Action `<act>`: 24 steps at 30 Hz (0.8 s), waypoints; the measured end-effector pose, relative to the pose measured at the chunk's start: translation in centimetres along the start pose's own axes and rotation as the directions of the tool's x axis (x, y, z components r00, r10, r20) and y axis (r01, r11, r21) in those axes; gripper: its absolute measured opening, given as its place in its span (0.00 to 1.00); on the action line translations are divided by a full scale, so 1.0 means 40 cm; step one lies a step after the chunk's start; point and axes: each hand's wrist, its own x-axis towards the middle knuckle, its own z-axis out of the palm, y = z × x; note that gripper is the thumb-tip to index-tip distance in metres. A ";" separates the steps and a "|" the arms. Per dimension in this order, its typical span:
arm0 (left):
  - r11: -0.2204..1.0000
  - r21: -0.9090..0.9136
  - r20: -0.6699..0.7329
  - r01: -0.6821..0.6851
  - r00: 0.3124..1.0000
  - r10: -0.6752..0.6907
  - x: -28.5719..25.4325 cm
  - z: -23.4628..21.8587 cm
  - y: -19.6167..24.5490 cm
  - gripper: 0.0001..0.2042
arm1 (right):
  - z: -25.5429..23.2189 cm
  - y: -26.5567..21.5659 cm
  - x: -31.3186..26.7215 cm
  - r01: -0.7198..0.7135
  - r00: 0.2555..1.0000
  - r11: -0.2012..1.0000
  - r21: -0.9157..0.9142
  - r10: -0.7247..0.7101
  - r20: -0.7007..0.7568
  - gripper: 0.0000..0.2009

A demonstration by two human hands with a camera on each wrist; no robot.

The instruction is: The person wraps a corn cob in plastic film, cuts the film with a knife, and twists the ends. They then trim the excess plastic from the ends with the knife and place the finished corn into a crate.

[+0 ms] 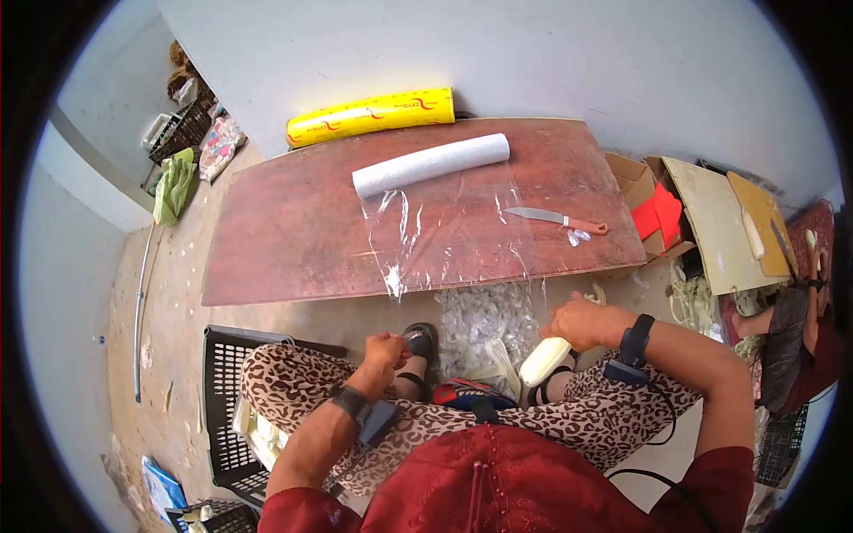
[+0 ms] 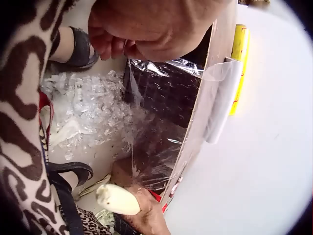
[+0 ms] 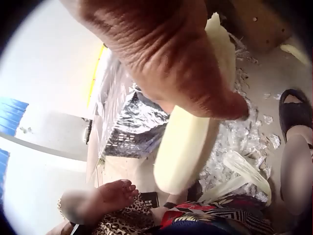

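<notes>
In the head view my right hand (image 1: 582,322) grips a pale cream, elongated vegetable (image 1: 544,361) low between the knees, beyond the table's near edge. In the right wrist view the fingers wrap its upper part, and the smooth rounded end (image 3: 183,156) sticks out below. My left hand (image 1: 384,353) is above the left knee, fingers curled, with nothing visible in them. Clear plastic film (image 1: 444,226) runs from a white roll (image 1: 433,164) across the reddish table (image 1: 284,222). Its loose end hangs over the near edge, close to the left fingers in the left wrist view.
A knife (image 1: 560,219) with a reddish handle lies on the table, right of the film. Behind stands a yellow tube (image 1: 371,117). Crumpled clear plastic (image 1: 484,324) covers the floor between the feet. A black crate (image 1: 222,391) of pale vegetables is left; a cardboard box (image 1: 626,178) is right.
</notes>
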 end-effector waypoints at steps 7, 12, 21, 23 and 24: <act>0.995 0.103 -0.027 0.004 1.000 -0.002 0.013 0.006 -0.003 0.01 | -0.004 0.027 -0.037 -0.008 0.973 0.991 0.132 -0.022 0.230 0.19; 0.995 0.100 -0.001 -0.004 1.000 0.004 0.025 -0.003 -0.018 0.00 | -0.168 -0.031 -0.055 0.048 0.996 0.991 0.122 -0.056 0.064 0.20; 0.996 0.083 0.026 -0.019 1.000 0.017 -0.021 -0.007 -0.006 0.01 | -0.249 -0.042 0.170 0.186 0.753 0.927 0.326 0.079 -0.653 0.22; 0.995 0.101 0.032 -0.021 0.999 0.018 -0.028 -0.013 -0.011 0.01 | -0.235 -0.036 0.209 0.147 0.752 0.942 0.303 0.093 -0.653 0.21; 0.994 0.107 0.039 -0.022 0.999 0.018 -0.034 -0.017 -0.014 0.01 | -0.229 -0.039 0.221 0.117 0.744 0.952 0.283 0.105 -0.660 0.21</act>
